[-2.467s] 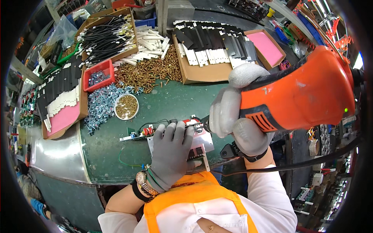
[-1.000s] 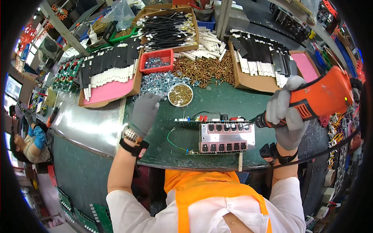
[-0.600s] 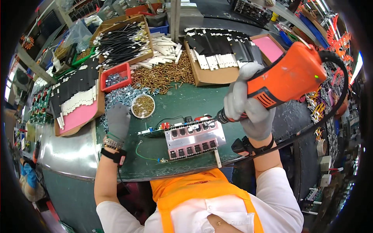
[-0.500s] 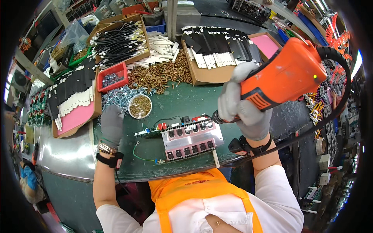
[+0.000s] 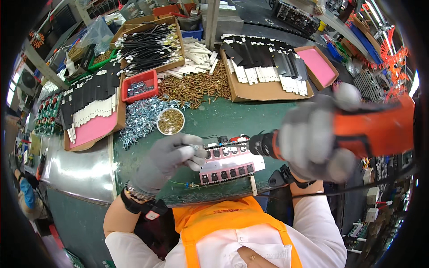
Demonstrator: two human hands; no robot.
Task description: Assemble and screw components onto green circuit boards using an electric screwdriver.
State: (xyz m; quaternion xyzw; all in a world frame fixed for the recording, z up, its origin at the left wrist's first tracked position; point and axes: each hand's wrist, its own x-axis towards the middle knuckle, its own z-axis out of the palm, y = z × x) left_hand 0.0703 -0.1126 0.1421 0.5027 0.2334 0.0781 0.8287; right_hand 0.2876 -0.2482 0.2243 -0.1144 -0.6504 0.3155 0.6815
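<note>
A circuit board assembly [image 5: 228,164] with a pale metal plate and a row of black components lies on the green bench [image 5: 250,118] in front of me. My left hand [image 5: 167,160], in a grey glove, pinches a small screw at the board's left end. My right hand [image 5: 315,136], also gloved, grips an orange electric screwdriver [image 5: 371,129]; its black nose points left at the board's upper right edge. The right hand and tool are motion-blurred.
A small round bowl of brass screws [image 5: 170,121] stands just behind the board, beside a heap of silver screws [image 5: 138,117] and a pile of brass screws [image 5: 194,85]. Cardboard trays of black strips [image 5: 261,67], a red bin [image 5: 139,85] and a box of cables [image 5: 147,44] line the back.
My left hand moved from the bench's left side to the board's left end with a screw in its fingers. My right hand brought the screwdriver lower, nearly level with the board.
</note>
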